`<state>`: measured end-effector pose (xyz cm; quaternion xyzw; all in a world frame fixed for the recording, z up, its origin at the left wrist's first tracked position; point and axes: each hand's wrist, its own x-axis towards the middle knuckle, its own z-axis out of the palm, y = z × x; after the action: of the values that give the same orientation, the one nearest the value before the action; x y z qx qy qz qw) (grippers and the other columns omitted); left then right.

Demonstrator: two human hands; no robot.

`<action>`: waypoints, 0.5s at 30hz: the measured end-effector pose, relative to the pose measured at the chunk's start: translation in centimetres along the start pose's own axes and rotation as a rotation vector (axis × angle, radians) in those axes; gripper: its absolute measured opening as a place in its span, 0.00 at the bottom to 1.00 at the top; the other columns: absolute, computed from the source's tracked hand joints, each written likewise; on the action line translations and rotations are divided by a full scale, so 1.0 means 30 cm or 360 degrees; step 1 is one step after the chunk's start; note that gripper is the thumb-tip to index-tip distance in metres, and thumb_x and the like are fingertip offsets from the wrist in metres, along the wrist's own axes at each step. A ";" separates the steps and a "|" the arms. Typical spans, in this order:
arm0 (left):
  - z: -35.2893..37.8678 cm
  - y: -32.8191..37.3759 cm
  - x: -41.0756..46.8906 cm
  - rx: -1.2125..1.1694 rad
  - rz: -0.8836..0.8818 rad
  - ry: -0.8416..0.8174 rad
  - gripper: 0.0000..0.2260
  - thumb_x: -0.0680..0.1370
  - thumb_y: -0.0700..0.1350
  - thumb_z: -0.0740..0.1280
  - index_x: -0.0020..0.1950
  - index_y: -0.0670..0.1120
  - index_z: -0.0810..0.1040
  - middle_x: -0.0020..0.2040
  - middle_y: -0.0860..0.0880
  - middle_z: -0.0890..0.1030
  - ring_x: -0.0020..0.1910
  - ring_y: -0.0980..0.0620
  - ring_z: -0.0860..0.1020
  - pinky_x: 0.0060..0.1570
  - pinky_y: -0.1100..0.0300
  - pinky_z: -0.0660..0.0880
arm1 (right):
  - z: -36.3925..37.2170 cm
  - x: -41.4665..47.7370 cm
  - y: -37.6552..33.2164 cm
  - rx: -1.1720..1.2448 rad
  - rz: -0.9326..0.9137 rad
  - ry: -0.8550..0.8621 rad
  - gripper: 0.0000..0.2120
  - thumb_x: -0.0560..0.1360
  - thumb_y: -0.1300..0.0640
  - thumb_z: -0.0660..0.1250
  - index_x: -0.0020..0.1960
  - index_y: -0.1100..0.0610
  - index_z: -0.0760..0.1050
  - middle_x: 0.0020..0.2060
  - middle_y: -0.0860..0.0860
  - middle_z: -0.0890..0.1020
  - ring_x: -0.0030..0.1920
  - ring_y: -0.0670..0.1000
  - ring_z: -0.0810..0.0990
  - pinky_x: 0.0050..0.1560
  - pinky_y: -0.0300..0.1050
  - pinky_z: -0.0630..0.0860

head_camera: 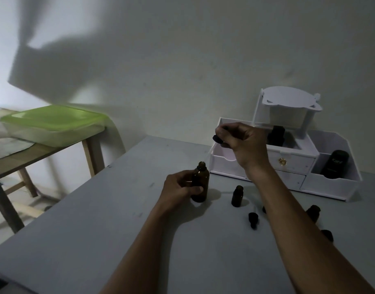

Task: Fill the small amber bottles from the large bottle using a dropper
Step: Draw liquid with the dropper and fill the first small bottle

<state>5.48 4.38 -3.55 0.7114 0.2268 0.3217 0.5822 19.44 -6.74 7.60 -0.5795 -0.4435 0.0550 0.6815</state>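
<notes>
The large amber bottle [200, 181] stands uncapped on the grey table [97, 240]. My left hand [179, 189] grips its body from the left. Above and to the right, my right hand [243, 141] pinches a dropper [218, 139] by its black cap, raised over the bottle's mouth; the glass tube is barely visible. One small amber bottle [237, 196] stands open to the right of the large one. Another small bottle [313, 213] stands behind my right forearm, partly hidden. A black dropper cap [252, 219] lies on the table between them.
A white desk organiser [288, 164] with drawers stands at the back right, holding dark bottles [335, 164]. Another black cap [327, 234] lies near my right forearm. A wooden side table [34, 153] with a green-lidded box [53, 124] stands to the left.
</notes>
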 end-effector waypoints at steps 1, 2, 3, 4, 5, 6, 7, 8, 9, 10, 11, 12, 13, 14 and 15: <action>-0.001 0.001 0.000 0.0004 0.0002 -0.0014 0.21 0.69 0.32 0.75 0.56 0.52 0.81 0.51 0.50 0.86 0.48 0.56 0.84 0.50 0.62 0.79 | 0.005 0.000 0.003 -0.0020 -0.0012 -0.0013 0.04 0.74 0.59 0.74 0.43 0.50 0.84 0.38 0.51 0.87 0.42 0.51 0.87 0.50 0.48 0.83; -0.002 0.001 -0.001 0.0005 0.0001 -0.0027 0.21 0.69 0.32 0.75 0.57 0.52 0.81 0.51 0.51 0.85 0.48 0.58 0.84 0.50 0.62 0.79 | 0.010 -0.001 0.005 -0.0054 -0.0036 -0.0031 0.04 0.74 0.59 0.74 0.44 0.51 0.84 0.38 0.50 0.87 0.42 0.50 0.87 0.49 0.46 0.83; -0.005 0.002 0.000 0.0001 -0.0003 -0.0037 0.21 0.70 0.32 0.74 0.57 0.52 0.81 0.51 0.52 0.85 0.47 0.59 0.84 0.49 0.63 0.79 | 0.015 -0.001 0.009 -0.0099 -0.0066 -0.0057 0.04 0.74 0.59 0.74 0.45 0.51 0.84 0.38 0.49 0.87 0.42 0.49 0.87 0.49 0.45 0.83; -0.006 0.004 -0.002 -0.0008 -0.0004 -0.0049 0.21 0.70 0.32 0.74 0.58 0.52 0.81 0.50 0.52 0.85 0.47 0.60 0.84 0.48 0.65 0.78 | 0.021 -0.004 0.015 -0.0144 -0.0086 -0.0090 0.03 0.74 0.59 0.74 0.46 0.52 0.84 0.39 0.49 0.87 0.42 0.48 0.87 0.48 0.43 0.83; -0.009 0.006 -0.003 -0.0011 -0.0002 -0.0061 0.22 0.70 0.32 0.74 0.59 0.51 0.80 0.50 0.53 0.85 0.46 0.61 0.84 0.46 0.66 0.79 | 0.027 -0.007 0.022 -0.0184 -0.0094 -0.0123 0.03 0.74 0.60 0.73 0.47 0.54 0.84 0.39 0.49 0.87 0.41 0.47 0.87 0.47 0.41 0.82; -0.011 0.007 -0.004 -0.0007 0.0004 -0.0077 0.22 0.70 0.31 0.73 0.61 0.49 0.80 0.50 0.52 0.85 0.46 0.61 0.84 0.46 0.67 0.79 | 0.033 -0.010 0.033 -0.0215 -0.0093 -0.0152 0.03 0.74 0.60 0.73 0.47 0.55 0.84 0.39 0.50 0.87 0.41 0.47 0.87 0.46 0.38 0.82; -0.013 0.008 -0.006 -0.0007 0.0005 -0.0087 0.23 0.70 0.31 0.73 0.62 0.49 0.80 0.50 0.52 0.85 0.47 0.61 0.84 0.45 0.67 0.79 | 0.039 -0.014 0.045 -0.0239 -0.0089 -0.0178 0.03 0.74 0.60 0.73 0.48 0.57 0.84 0.40 0.50 0.87 0.41 0.47 0.86 0.45 0.36 0.81; -0.014 0.009 -0.008 -0.0013 0.0002 -0.0092 0.23 0.70 0.31 0.73 0.62 0.48 0.80 0.51 0.51 0.85 0.47 0.61 0.84 0.45 0.68 0.78 | 0.044 -0.018 0.056 -0.0268 -0.0086 -0.0206 0.04 0.74 0.60 0.73 0.48 0.58 0.85 0.40 0.51 0.87 0.41 0.46 0.86 0.43 0.34 0.79; -0.016 0.010 -0.010 -0.0019 -0.0004 -0.0091 0.23 0.70 0.31 0.73 0.62 0.48 0.80 0.50 0.52 0.85 0.47 0.61 0.84 0.44 0.68 0.78 | 0.048 -0.023 0.068 -0.0304 -0.0081 -0.0240 0.04 0.74 0.60 0.73 0.48 0.58 0.85 0.40 0.51 0.87 0.41 0.45 0.86 0.43 0.33 0.78; -0.017 0.009 -0.011 -0.0020 -0.0008 -0.0090 0.22 0.71 0.31 0.73 0.62 0.48 0.80 0.50 0.52 0.85 0.46 0.61 0.84 0.43 0.68 0.78 | 0.052 -0.027 0.080 -0.0346 -0.0077 -0.0280 0.05 0.74 0.60 0.74 0.49 0.59 0.85 0.40 0.50 0.87 0.41 0.44 0.86 0.42 0.31 0.77; -0.016 0.010 -0.013 -0.0018 -0.0011 -0.0091 0.22 0.71 0.31 0.73 0.62 0.47 0.80 0.50 0.52 0.85 0.47 0.61 0.84 0.44 0.67 0.78 | 0.055 -0.031 0.092 -0.0388 -0.0072 -0.0316 0.05 0.74 0.59 0.74 0.49 0.59 0.85 0.40 0.50 0.87 0.41 0.43 0.86 0.43 0.30 0.77; -0.016 0.009 -0.013 -0.0012 -0.0013 -0.0088 0.22 0.71 0.31 0.73 0.62 0.46 0.80 0.50 0.51 0.85 0.47 0.59 0.84 0.45 0.65 0.79 | 0.058 -0.036 0.103 -0.0426 -0.0062 -0.0341 0.06 0.74 0.59 0.74 0.49 0.58 0.85 0.41 0.49 0.87 0.41 0.42 0.85 0.43 0.30 0.77; -0.016 0.008 -0.014 -0.0018 -0.0015 -0.0083 0.21 0.71 0.31 0.73 0.62 0.45 0.81 0.50 0.50 0.86 0.47 0.58 0.84 0.45 0.64 0.79 | 0.062 -0.038 0.115 -0.0455 -0.0051 -0.0351 0.06 0.73 0.58 0.75 0.49 0.58 0.85 0.41 0.49 0.87 0.41 0.42 0.85 0.44 0.29 0.77; -0.015 0.008 -0.015 -0.0029 -0.0015 -0.0075 0.21 0.71 0.31 0.73 0.62 0.44 0.81 0.51 0.48 0.86 0.47 0.57 0.84 0.44 0.64 0.79 | 0.064 -0.040 0.124 -0.0476 -0.0042 -0.0355 0.06 0.73 0.58 0.75 0.49 0.58 0.85 0.42 0.49 0.87 0.41 0.41 0.85 0.44 0.29 0.77; -0.015 0.008 -0.016 -0.0037 -0.0016 -0.0066 0.21 0.71 0.30 0.73 0.62 0.44 0.81 0.50 0.48 0.86 0.46 0.57 0.85 0.43 0.65 0.79 | 0.066 -0.041 0.132 -0.0494 -0.0036 -0.0360 0.06 0.72 0.58 0.76 0.49 0.58 0.85 0.42 0.48 0.87 0.41 0.41 0.84 0.44 0.29 0.76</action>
<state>4.84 4.30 -3.36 0.7100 0.2143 0.3066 0.5966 19.13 -4.70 3.48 -0.6626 -0.5271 0.0431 0.5304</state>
